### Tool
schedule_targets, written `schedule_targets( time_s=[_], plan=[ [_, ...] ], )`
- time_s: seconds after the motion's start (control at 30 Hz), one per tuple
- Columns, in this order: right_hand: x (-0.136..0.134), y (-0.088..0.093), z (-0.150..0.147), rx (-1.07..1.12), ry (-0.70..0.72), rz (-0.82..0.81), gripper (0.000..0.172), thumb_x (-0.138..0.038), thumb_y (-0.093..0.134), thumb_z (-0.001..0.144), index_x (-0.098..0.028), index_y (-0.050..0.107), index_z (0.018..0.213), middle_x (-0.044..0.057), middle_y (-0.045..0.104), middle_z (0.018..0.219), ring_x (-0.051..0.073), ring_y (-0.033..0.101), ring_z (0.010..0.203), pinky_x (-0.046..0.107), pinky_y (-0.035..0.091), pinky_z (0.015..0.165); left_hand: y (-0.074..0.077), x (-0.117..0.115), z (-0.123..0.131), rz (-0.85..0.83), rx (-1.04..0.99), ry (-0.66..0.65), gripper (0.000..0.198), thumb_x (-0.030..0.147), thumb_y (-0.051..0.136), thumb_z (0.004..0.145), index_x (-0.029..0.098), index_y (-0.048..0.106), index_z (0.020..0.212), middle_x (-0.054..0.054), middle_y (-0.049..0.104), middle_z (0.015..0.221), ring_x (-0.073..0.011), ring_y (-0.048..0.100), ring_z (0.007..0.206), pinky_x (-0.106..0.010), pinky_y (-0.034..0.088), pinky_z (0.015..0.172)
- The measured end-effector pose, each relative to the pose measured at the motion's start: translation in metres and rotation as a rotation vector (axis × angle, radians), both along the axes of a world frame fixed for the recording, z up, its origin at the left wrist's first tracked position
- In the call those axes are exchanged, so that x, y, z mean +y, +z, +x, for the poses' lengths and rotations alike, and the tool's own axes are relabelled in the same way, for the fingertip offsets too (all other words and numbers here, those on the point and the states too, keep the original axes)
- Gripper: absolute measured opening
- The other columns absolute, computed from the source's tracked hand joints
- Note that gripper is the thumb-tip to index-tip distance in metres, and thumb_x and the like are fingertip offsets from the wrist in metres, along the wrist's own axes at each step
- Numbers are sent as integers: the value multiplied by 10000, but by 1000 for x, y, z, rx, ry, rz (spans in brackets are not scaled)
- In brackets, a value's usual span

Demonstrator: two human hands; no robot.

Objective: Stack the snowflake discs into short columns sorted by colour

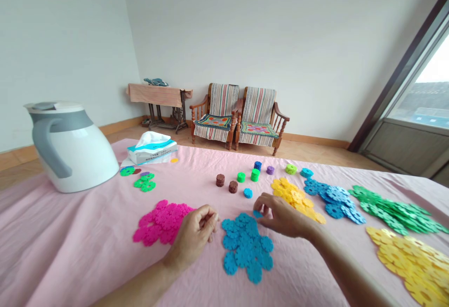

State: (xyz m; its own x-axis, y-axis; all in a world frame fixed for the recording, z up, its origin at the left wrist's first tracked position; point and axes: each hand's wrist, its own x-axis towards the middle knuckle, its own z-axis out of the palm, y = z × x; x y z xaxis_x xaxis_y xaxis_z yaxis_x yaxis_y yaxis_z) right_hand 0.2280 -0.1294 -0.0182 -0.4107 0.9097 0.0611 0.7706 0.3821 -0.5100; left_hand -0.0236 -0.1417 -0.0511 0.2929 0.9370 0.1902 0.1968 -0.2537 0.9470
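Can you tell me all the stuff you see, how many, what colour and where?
Jug: one, white and grey, table's left
Tissue box: one, blue and white, beyond jug
Loose discs: several, green, blue, brown, purple, near jug
Orange disc: one, beside tissue box
Short stacks: nine, mixed colours, mid-table
Pink pile: one, left of centre
Blue piles: two, centre and right
Yellow piles: two, right
Green pile: one, far right
Tablecloth: one, pink, underneath
Chairs: two, brown, striped covers, back wall
Covered stand: one, pinkish, left of chairs
Bundle: one, blue, on stand
Left hand: one, beside pink pile
Right hand: one, holding a blue disc
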Motion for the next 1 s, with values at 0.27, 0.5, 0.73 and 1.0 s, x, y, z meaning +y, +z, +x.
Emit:
schedule_targets(
  time_s=[0.27, 0.5, 0.73, 1.0],
  plan=[
    [46, -17, -16, 139, -389, 252, 160, -272, 559, 701, -173, 576, 825, 24, 610, 708, 141, 562, 621, 260, 426, 589, 0, -1, 0, -11, 19, 4, 282, 388, 471, 840, 158, 472, 677, 28, 490, 577, -82, 471, 455, -178, 366, 432],
    [64, -40, -21, 220, -425, 270, 181, -310, 613, 668, -179, 588, 791, 38, 615, 814, 141, 565, 656, 274, 446, 632, 1, -1, 0, -22, 9, -2, 277, 384, 473, 836, 145, 504, 700, 23, 498, 587, -77, 466, 450, -177, 356, 431],
    [66, -53, -16, 201, -404, 216, 218, -352, 616, 668, -185, 583, 805, 34, 612, 852, 134, 565, 664, 277, 449, 645, 1, -2, 0, -23, -16, -7, 294, 397, 483, 833, 149, 500, 676, 30, 485, 571, -78, 455, 453, -176, 354, 436],
    [65, -52, -15, 215, -397, 202, 254, -335, 621, 670, -174, 591, 865, 47, 603, 887, 136, 560, 684, 293, 461, 665, 0, -1, 0, -20, -3, -2, 294, 398, 476, 838, 151, 499, 680, 27, 494, 578, -80, 458, 456, -178, 353, 437]
  ],
)
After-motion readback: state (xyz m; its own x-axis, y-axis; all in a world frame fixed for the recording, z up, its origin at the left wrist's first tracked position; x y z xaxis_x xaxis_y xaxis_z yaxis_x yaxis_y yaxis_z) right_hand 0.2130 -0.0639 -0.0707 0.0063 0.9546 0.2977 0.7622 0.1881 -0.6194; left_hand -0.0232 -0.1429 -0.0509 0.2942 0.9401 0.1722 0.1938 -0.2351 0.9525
